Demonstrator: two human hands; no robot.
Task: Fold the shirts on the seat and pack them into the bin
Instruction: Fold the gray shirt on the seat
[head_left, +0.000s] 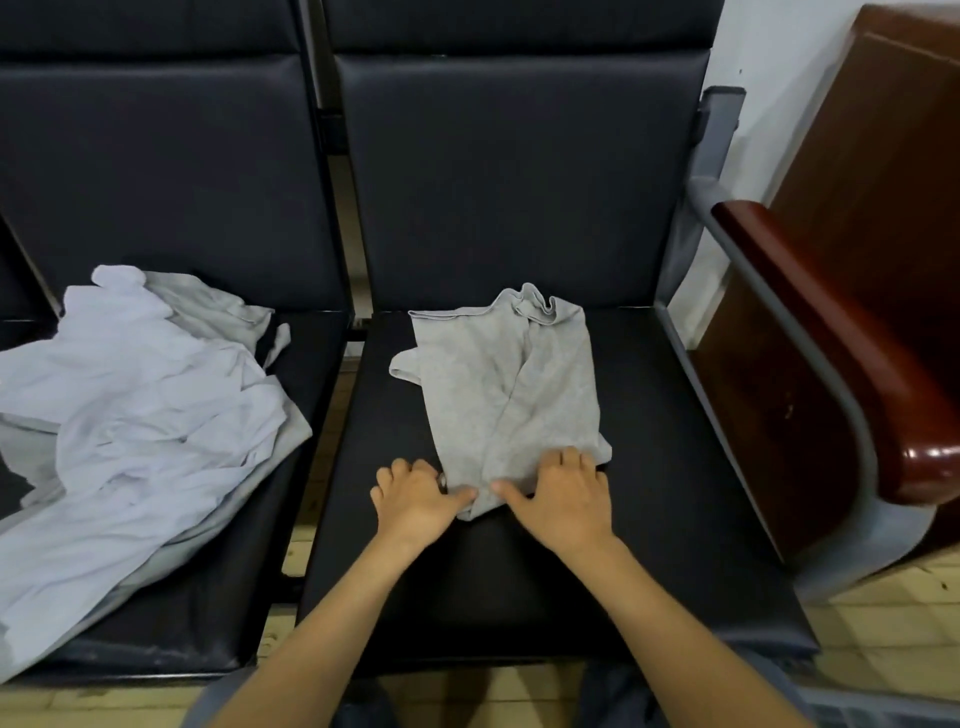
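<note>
A grey shirt (506, 379) lies on the right black seat (649, 467), its sides folded inward into a narrow strip, collar toward the backrest. My left hand (415, 499) grips the shirt's near hem at its left corner, thumb on top and fingers curled. My right hand (563, 493) grips the same hem at its right side, with its fingers curled over the cloth. A loose heap of white and grey shirts (140, 415) covers the left seat (218, 597). No bin is in view.
The backrests (493, 182) rise behind both seats. A grey metal armrest (769, 322) borders the right seat, with a dark red wooden chair (857, 338) beyond it. A gap between the seats shows tiled floor (893, 597).
</note>
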